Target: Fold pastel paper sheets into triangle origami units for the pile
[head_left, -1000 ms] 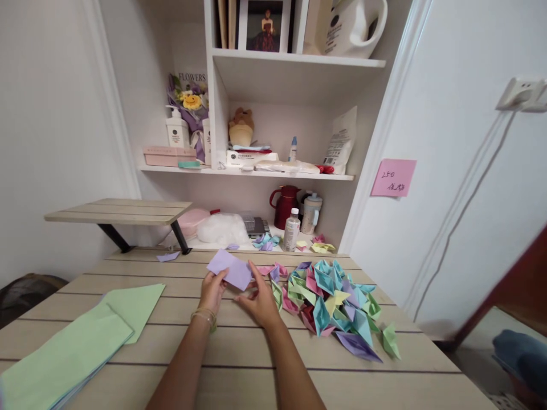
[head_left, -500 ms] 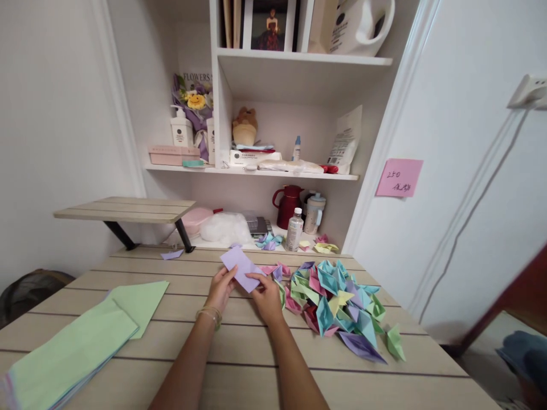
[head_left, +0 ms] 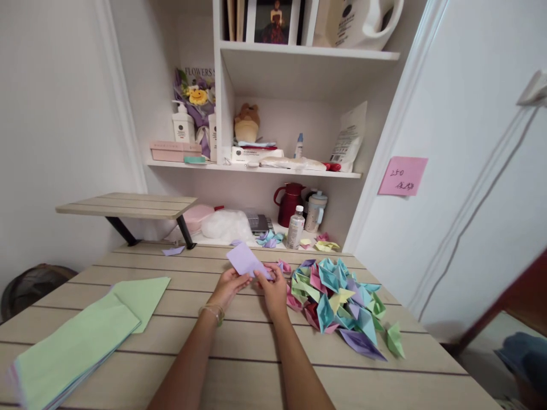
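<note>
A folded sheet of purple paper (head_left: pixel 244 259) is held up over the middle of the table, between both hands. My left hand (head_left: pixel 229 286) pinches its lower edge, thumb on the near face. My right hand (head_left: pixel 273 287) grips its right end between thumb and fingers. Just right of that hand lies a heap of folded paper boats (head_left: pixel 337 293) in blue, green, pink, yellow and purple. To the left rests a stack of green paper sheets (head_left: pixel 81 336), with other colours showing at its edge.
A small raised wooden stand (head_left: pixel 128 205) is at the table's back left, with a purple paper scrap (head_left: pixel 173 250) by its leg. Behind the table, a clear bottle (head_left: pixel 296 229), a red jug (head_left: pixel 289 204) and more folded papers (head_left: pixel 270 238) stand on the low shelf.
The purple paper has turned and tilted in my hands. My left hand has slid toward my right along its lower edge, and my right hand has moved slightly right and up.
</note>
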Demonstrator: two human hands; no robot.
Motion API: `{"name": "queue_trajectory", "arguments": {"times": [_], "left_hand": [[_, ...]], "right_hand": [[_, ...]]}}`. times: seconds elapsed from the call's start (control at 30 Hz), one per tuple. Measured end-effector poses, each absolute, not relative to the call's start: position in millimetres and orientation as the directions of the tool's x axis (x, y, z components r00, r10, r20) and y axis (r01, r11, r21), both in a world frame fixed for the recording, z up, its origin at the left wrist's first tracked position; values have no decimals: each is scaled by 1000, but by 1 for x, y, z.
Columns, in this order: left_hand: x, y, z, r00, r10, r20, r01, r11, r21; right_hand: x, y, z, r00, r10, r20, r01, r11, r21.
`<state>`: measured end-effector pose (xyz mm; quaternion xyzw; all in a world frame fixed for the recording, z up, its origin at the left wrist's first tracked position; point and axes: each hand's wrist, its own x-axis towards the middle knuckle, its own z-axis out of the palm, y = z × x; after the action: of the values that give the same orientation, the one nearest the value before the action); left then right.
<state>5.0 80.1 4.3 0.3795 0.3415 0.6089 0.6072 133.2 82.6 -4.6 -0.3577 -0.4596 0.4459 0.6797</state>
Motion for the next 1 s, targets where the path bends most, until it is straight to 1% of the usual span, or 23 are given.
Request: {"name": "queue_trajectory", "arguments": {"times": [0.1, 0.2, 0.33, 0.47, 0.57, 0.67, 0.7, 0.77, 0.9, 0.97, 1.0], "left_hand": [[4, 83, 1, -54, 998, 33, -400, -52, 915], [2, 85, 0, -88, 996, 26, -367, -56, 928], [0, 84, 3, -119, 992, 42, -381, -84, 921], [-1, 85, 4, -204, 977, 61, -403, -141, 904], [-1, 86, 3, -231, 967, 109, -314, -180, 932], [0, 86, 2, -177, 972, 153, -229, -192, 954], [0, 85, 3, -149, 977, 153, -242, -186, 952], [1, 83, 4, -110, 984, 143, -325, -172, 930], [0, 81, 9, -101, 983, 156, -531, -186, 827], [-1, 82, 9, -114, 981, 158, -576, -195, 794], [-2, 83, 8, -130, 980, 151, -572, -199, 796]], "right_hand": [[132, 85, -7, 113, 958, 263, -385, 287, -877], [131, 88, -9, 75, 973, 219, -413, 230, -881], [130, 87, -10, 86, 980, 177, -413, 197, -889], [127, 85, -9, -7, 988, 152, -479, 130, -868], [126, 85, -10, 18, 987, 159, -476, 149, -867], [126, 85, -11, 63, 984, 169, -433, 179, -883], [125, 85, -11, 62, 983, 174, -411, 184, -893], [125, 83, -11, 46, 980, 192, -359, 195, -913], [124, 80, -11, 62, 968, 244, -263, 252, -931], [124, 78, -10, 75, 958, 278, -218, 287, -933], [124, 77, -10, 72, 952, 298, -199, 307, -931]]}}
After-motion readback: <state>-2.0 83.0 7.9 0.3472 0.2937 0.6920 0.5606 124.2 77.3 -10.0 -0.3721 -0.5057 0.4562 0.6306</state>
